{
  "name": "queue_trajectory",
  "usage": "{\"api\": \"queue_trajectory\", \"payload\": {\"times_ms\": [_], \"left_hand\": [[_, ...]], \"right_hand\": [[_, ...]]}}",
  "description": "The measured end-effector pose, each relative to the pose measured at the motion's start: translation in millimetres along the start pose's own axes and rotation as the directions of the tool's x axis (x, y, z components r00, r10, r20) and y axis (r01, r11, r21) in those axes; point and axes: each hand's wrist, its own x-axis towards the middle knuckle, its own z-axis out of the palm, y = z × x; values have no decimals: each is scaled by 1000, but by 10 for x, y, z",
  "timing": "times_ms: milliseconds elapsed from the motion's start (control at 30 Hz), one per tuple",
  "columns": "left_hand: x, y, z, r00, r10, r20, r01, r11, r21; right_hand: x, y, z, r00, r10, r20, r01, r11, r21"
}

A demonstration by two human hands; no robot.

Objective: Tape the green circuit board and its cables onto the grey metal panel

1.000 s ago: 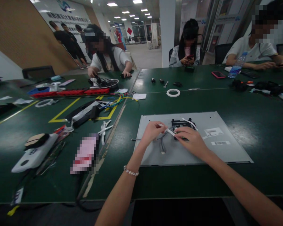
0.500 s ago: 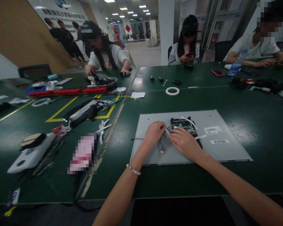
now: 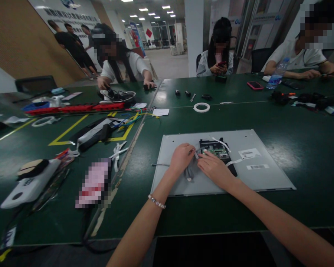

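A light grey flat panel (image 3: 256, 180) lies on the table in front of me, with a black frame and green circuit board (image 3: 219, 152) near its middle. My left hand (image 3: 182, 157) is closed in a pinch on a grey cable (image 3: 188, 174), left of the board. The cable's loose part hangs below that hand, with a plug at its end. Beside the board's left edge my right hand (image 3: 213, 165) has its fingers together, their tips on the cable close to the left fingertips. Its thumb is hidden. White strips (image 3: 222, 144) stick up by the board.
A white tape ring (image 3: 201, 107), a small wrench (image 3: 193, 97) and a phone (image 3: 255, 85) lie further back. On the left are a white device (image 3: 30, 185), a black-and-white bundle (image 3: 93, 133) and red bars (image 3: 78, 108). Several people sit or stand beyond the table.
The whole view has shifted slightly, so things sit a little further left. Both hands keep nearly the same place at the cable, the fingertips moving only slightly.
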Motion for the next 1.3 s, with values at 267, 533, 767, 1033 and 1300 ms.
{"api": "queue_trajectory", "payload": {"times_ms": [267,533,767,1033,1300], "left_hand": [[-3,-42,91,996,-64,-65,62,998,-25],[16,-12,107,981,-58,-185,47,997,-59],[71,-69,94,999,20,-35,-23,996,-87],[59,-85,93,996,-18,-84,15,999,-40],[27,-66,72,993,-39,-111,43,998,40]], "right_hand": [[34,-94,-122,999,-37,39,39,997,-69],[11,-162,-202,996,-58,72,62,997,-48],[76,-244,-172,992,-53,118,69,989,-130],[110,-283,-180,989,-43,138,54,996,-76],[-28,-294,-327,980,-42,193,41,999,9]]}}
